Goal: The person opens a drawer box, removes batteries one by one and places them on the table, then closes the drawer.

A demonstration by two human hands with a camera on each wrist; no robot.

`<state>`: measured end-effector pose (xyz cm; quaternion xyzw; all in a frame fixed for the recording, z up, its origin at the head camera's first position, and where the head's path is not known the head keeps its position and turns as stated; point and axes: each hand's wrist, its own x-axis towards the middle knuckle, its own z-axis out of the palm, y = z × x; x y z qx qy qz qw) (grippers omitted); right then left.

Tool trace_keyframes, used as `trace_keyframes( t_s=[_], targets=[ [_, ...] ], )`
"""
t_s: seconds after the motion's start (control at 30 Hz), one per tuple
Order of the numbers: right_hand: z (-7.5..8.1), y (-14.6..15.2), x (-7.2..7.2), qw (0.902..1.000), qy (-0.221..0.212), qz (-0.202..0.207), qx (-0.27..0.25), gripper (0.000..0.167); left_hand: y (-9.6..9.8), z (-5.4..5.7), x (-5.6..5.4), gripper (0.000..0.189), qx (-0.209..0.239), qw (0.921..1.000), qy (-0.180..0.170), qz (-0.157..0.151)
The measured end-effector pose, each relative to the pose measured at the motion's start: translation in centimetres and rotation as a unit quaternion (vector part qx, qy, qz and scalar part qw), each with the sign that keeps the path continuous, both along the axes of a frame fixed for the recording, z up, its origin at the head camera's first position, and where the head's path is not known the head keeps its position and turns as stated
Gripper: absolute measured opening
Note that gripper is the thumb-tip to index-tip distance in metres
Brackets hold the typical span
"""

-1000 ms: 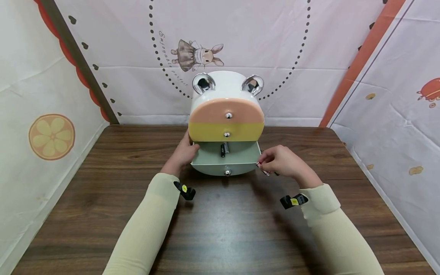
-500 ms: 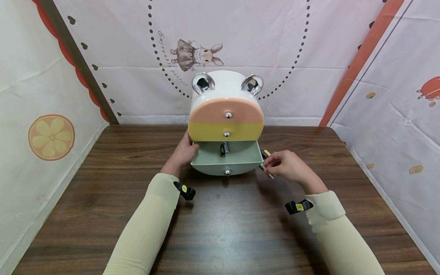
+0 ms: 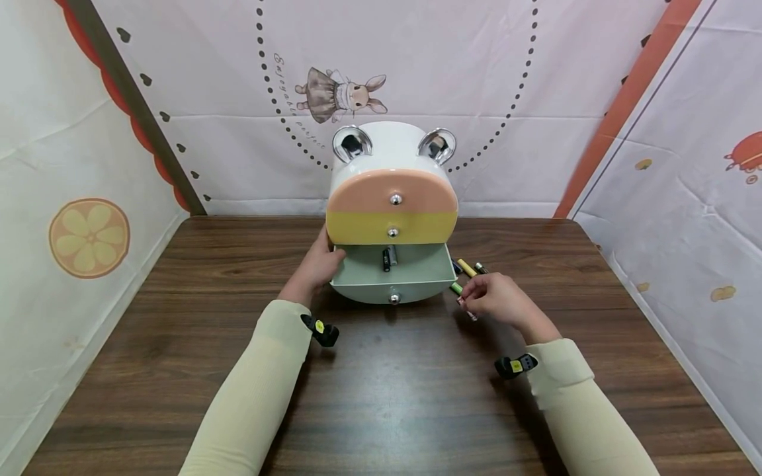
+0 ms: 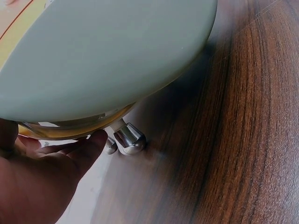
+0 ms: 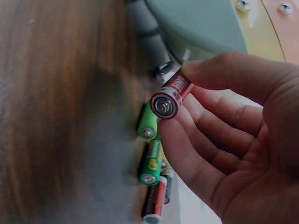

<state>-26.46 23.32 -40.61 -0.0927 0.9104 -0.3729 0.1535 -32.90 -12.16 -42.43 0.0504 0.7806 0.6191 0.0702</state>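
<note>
A small cabinet [image 3: 389, 228] with chrome ears has its bottom green drawer [image 3: 357, 268] pulled out. A black battery [image 3: 385, 260] and a grey battery [image 3: 393, 254] lie in that drawer. My left hand [image 3: 318, 264] grips the cabinet's left side, its thumb by the drawer's edge; in the left wrist view its fingers reach under the rounded body near a chrome foot [image 4: 129, 138]. Right of the drawer, my right hand [image 3: 494, 301] pinches a red battery [image 5: 173, 95] between thumb and fingers. A bright green battery [image 5: 148, 122] lies just beyond the held one.
More batteries lie on the wooden table [image 3: 387, 396] beside the drawer: a yellow one [image 3: 467, 268], a dark-and-green one [image 5: 150, 161] and a red-and-black one [image 5: 155, 200]. A printed cloth [image 3: 238, 158] hangs behind the table.
My right hand has moved away from the drawer's front right corner, to the right and nearer me, with the red battery. Batteries behind it have come into view. The left hand stays put.
</note>
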Motion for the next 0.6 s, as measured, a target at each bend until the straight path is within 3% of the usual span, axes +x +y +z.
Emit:
trace_keyframes(
  t_s=[0.23,0.5,0.6],
  targets=[
    [-0.8,-0.2,-0.1,0.9954,0.045,0.009,0.084,0.009,0.0,0.3,0.1,0.085,0.011,0.9999,-0.012,-0.005],
    [-1.2,-0.8,0.0,0.9842,0.085,0.025,0.153,0.006,0.3,2.8,1.7,0.084,0.001,0.9995,-0.028,-0.011],
    [-1.3,-0.9,-0.1,0.981,0.1,0.033,0.163,0.006,0.3,3.0,1.8,0.083,0.001,0.9995,-0.029,-0.011]
  ],
)
